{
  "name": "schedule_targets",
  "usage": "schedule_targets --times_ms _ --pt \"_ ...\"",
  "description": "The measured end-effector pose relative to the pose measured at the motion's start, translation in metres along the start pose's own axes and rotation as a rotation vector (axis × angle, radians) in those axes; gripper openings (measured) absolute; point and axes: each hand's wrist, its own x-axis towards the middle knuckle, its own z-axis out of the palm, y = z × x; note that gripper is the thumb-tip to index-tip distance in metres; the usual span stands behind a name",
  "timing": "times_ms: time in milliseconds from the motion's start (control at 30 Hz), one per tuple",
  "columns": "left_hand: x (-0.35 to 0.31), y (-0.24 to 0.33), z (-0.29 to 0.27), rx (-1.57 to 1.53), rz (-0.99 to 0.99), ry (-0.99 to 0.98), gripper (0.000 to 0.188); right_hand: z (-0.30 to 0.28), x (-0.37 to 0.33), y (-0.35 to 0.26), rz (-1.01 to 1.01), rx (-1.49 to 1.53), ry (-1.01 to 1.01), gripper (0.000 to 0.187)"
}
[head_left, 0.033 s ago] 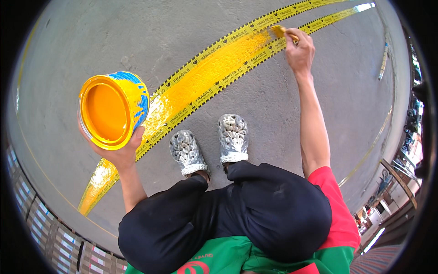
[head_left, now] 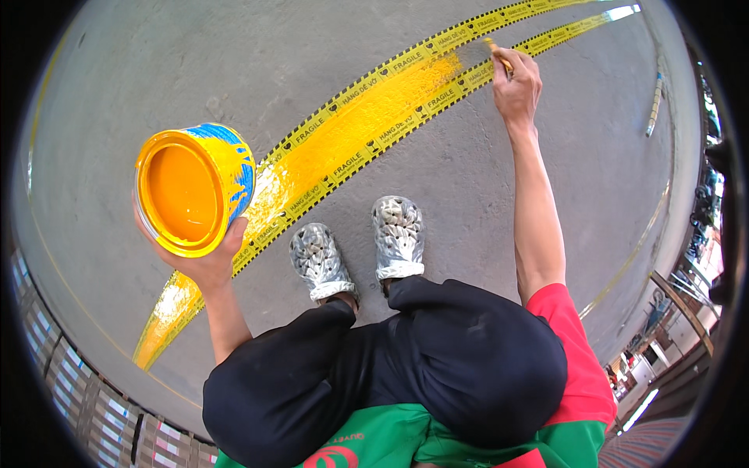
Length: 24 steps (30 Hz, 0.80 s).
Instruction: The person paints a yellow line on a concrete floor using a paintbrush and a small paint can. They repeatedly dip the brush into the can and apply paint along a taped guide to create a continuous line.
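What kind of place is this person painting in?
Probably a warehouse or workshop floor: bare grey concrete floor, a yellow painted stripe between strips of warning tape, and stacked boxes at the edge.

Paint can in left hand, brush in right hand, stripe between

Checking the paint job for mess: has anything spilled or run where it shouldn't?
Yes. Yellow paint has run in streaks down the blue outside of the paint can held in the left hand. On the floor, the yellow stripe stays between the tape lines.
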Motion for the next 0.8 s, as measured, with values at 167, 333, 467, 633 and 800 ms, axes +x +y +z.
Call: schedule_targets --times_ms 167,333,467,633,800 --pt "-0.001 0.000 0.004 -0.017 -0.011 -0.001 0.113 0.014 -0.038 -0.042 -0.082 -0.024 -0.102 0.012" --pt "0.000 0.003 0.009 -0.068 -0.029 -0.029 0.111 0.005 -0.101 -0.160 -0.040 0.572 -0.305 0.013" --pt "0.002 0.001 0.009 -0.011 0.014 -0.042 0.111 0.007 -0.075 -0.136 0.149 0.683 -0.277 0.015" --pt "0.003 0.000 0.003 0.015 0.029 -0.036 0.112 0.007 -0.003 -0.009 0.182 0.082 -0.050 0.014" --pt "0.000 0.000 0.005 -0.017 0.014 -0.041 0.115 0.012 -0.001 -0.001 -0.040 -0.157 -0.077 0.011"
